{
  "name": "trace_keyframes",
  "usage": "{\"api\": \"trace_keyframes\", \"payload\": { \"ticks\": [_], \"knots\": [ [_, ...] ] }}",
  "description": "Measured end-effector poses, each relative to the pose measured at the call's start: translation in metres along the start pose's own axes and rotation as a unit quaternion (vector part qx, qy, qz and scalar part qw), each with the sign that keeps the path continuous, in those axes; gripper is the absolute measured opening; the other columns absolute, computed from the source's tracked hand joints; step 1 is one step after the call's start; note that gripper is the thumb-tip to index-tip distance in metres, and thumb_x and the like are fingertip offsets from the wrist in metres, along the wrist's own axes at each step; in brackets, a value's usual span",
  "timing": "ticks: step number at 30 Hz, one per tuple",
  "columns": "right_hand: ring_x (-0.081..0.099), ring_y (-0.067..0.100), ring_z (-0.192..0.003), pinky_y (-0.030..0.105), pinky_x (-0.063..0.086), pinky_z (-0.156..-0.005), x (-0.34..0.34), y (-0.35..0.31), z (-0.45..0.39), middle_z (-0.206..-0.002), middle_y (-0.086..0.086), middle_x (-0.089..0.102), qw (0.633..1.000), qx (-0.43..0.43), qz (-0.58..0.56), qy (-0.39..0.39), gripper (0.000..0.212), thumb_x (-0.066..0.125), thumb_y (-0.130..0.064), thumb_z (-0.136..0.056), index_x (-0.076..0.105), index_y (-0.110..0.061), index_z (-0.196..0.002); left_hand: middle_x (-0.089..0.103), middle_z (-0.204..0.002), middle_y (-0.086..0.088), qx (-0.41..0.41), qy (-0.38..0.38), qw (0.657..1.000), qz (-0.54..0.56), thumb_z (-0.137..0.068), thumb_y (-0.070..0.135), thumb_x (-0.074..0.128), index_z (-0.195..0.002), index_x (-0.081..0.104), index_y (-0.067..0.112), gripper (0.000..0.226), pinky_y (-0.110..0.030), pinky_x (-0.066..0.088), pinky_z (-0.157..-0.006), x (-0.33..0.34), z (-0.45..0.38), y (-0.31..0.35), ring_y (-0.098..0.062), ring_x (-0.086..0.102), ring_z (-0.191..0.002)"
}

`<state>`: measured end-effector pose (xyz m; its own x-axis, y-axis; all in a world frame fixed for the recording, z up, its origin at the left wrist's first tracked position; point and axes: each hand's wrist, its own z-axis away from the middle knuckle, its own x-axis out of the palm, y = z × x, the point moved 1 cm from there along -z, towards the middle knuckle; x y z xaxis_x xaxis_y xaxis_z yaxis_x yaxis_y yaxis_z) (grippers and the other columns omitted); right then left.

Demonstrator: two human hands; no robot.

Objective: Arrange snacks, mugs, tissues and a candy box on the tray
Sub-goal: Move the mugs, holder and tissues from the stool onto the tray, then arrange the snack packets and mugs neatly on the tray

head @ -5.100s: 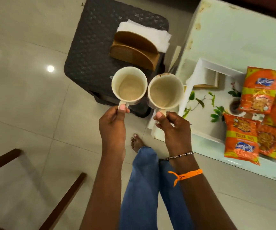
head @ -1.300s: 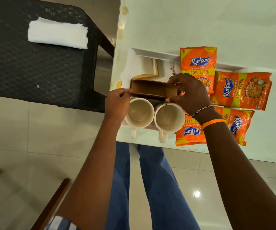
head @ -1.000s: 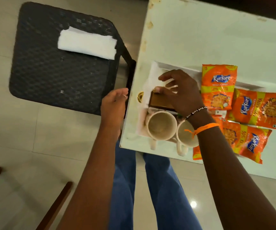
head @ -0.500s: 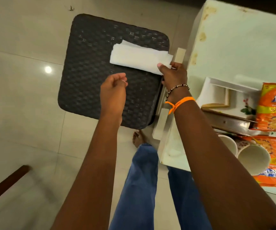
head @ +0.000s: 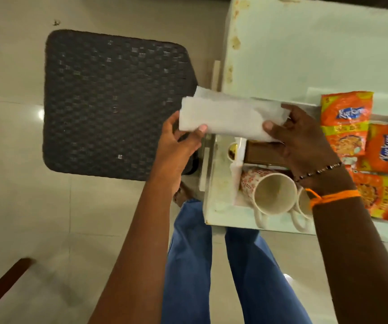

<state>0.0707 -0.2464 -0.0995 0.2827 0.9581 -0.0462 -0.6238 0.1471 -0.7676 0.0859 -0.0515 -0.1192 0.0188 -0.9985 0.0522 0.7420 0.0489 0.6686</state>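
A folded stack of white tissues (head: 231,116) hangs in the air above the left end of the white tray (head: 237,174). My left hand (head: 176,142) grips its left end and my right hand (head: 301,139) grips its right end. Directly beneath sits the brown wooden tissue holder (head: 262,154), partly hidden by my right hand. Two cream mugs (head: 273,195) stand side by side on the tray's near edge, handles towards me. Several orange snack packets (head: 344,122) lie on the tray's right part.
The tray rests on a pale table (head: 305,54) whose left edge is stained. A black woven stool (head: 115,104) stands left of the table on the tiled floor. A dark wooden chair arm (head: 3,284) shows at the bottom left. My legs in blue jeans are below.
The tissues have left the black stool and now hang over the tray, held at both ends. My left hand, empty before, has closed on them.
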Motion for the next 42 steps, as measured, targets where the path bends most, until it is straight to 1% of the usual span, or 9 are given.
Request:
{"api": "trace_keyframes", "payload": {
  "ticks": [4, 7, 12, 17, 20, 28, 32, 36, 42],
  "knots": [
    [0.063, 0.001, -0.079, 0.018, 0.056, -0.069, -0.058, 0.013, 0.018, -0.092, -0.005, 0.063, 0.999, -0.018, 0.035, 0.014, 0.031, 0.054, 0.004, -0.084, 0.056, -0.024, -0.096, 0.063, -0.105, 0.006, 0.035, -0.029, 0.991, -0.127, -0.081, 0.011, 0.066, -0.121, 0.054, 0.016, 0.042, -0.015, 0.054, -0.075, 0.041, 0.015, -0.019, -0.002, 0.061, -0.093],
    [0.061, 0.005, -0.08, 0.024, 0.052, -0.08, -0.094, 0.027, 0.021, -0.093, 0.002, 0.064, 0.992, -0.044, 0.105, 0.054, 0.03, 0.058, 0.003, -0.082, 0.056, -0.014, -0.107, 0.065, -0.104, 0.003, 0.046, -0.019, 0.98, -0.192, -0.081, 0.015, 0.067, -0.111, 0.059, 0.018, 0.032, -0.019, 0.051, -0.075, 0.068, 0.021, -0.033, -0.01, 0.062, -0.093],
    [0.054, 0.017, -0.087, 0.018, 0.044, -0.071, -0.121, 0.052, 0.014, -0.097, 0.004, 0.059, 0.956, -0.075, 0.26, 0.109, 0.031, 0.066, -0.004, -0.078, 0.059, -0.003, -0.108, 0.062, -0.108, -0.002, 0.077, 0.01, 0.952, -0.296, -0.084, 0.014, 0.063, -0.112, 0.059, 0.013, 0.028, -0.021, 0.044, -0.079, 0.097, 0.023, -0.052, -0.013, 0.056, -0.098],
    [0.058, 0.018, -0.09, 0.007, 0.043, -0.069, -0.126, 0.066, 0.008, -0.098, 0.006, 0.065, 0.948, -0.086, 0.271, 0.146, 0.026, 0.064, -0.003, -0.077, 0.063, -0.004, -0.103, 0.063, -0.117, -0.011, 0.071, 0.037, 0.938, -0.338, -0.088, 0.01, 0.055, -0.115, 0.059, 0.009, 0.027, -0.033, 0.047, -0.092, 0.11, 0.018, -0.058, -0.022, 0.058, -0.108],
    [0.06, 0.02, -0.095, 0.017, 0.044, -0.076, -0.13, 0.069, 0.006, -0.108, 0.012, 0.067, 0.949, -0.073, 0.278, 0.131, 0.029, 0.063, -0.001, -0.077, 0.062, -0.005, -0.105, 0.061, -0.121, -0.011, 0.058, 0.045, 0.934, -0.35, -0.09, 0.009, 0.05, -0.119, 0.057, 0.009, 0.03, -0.036, 0.045, -0.099, 0.117, 0.021, -0.062, -0.024, 0.056, -0.113],
    [0.057, 0.01, -0.091, 0.003, 0.043, -0.067, -0.172, 0.06, 0.015, -0.106, 0.002, 0.064, 0.955, -0.089, 0.215, 0.186, 0.023, 0.056, -0.003, -0.082, 0.061, -0.007, -0.104, 0.048, -0.134, -0.002, 0.161, 0.142, 0.925, -0.314, -0.086, -0.001, 0.047, -0.127, 0.049, 0.017, 0.044, -0.011, 0.041, -0.088, 0.145, 0.044, -0.039, -0.011, 0.046, -0.121],
    [0.057, 0.018, -0.108, 0.013, 0.041, -0.08, -0.195, 0.059, -0.001, -0.125, 0.007, 0.059, 0.946, -0.071, 0.225, 0.224, 0.031, 0.052, -0.005, -0.086, 0.056, -0.007, -0.117, 0.061, -0.121, 0.005, 0.205, 0.088, 0.905, -0.363, -0.087, 0.006, 0.047, -0.111, 0.061, 0.02, 0.031, 0.003, 0.036, -0.073, 0.194, 0.042, -0.019, -0.002, 0.05, -0.101],
    [0.045, 0.024, -0.128, 0.031, 0.035, -0.107, -0.206, 0.06, -0.026, -0.139, 0.01, 0.048, 0.937, -0.038, 0.294, 0.183, 0.042, 0.049, -0.01, -0.089, 0.045, -0.007, -0.131, 0.058, -0.128, -0.006, 0.125, -0.027, 0.86, -0.495, -0.088, 0.018, 0.049, -0.119, 0.057, 0.013, 0.033, -0.024, 0.037, -0.088, 0.244, 0.017, -0.019, -0.02, 0.053, -0.115],
    [0.044, 0.027, -0.126, 0.03, 0.036, -0.099, -0.205, 0.07, -0.04, -0.137, 0.015, 0.048, 0.944, -0.005, 0.301, 0.134, 0.049, 0.048, -0.007, -0.088, 0.036, -0.004, -0.135, 0.058, -0.102, -0.007, 0.033, -0.101, 0.836, -0.539, -0.089, 0.018, 0.053, -0.107, 0.058, 0.014, 0.019, -0.028, 0.039, -0.069, 0.277, -0.01, -0.033, -0.025, 0.055, -0.093]
  ]
}}
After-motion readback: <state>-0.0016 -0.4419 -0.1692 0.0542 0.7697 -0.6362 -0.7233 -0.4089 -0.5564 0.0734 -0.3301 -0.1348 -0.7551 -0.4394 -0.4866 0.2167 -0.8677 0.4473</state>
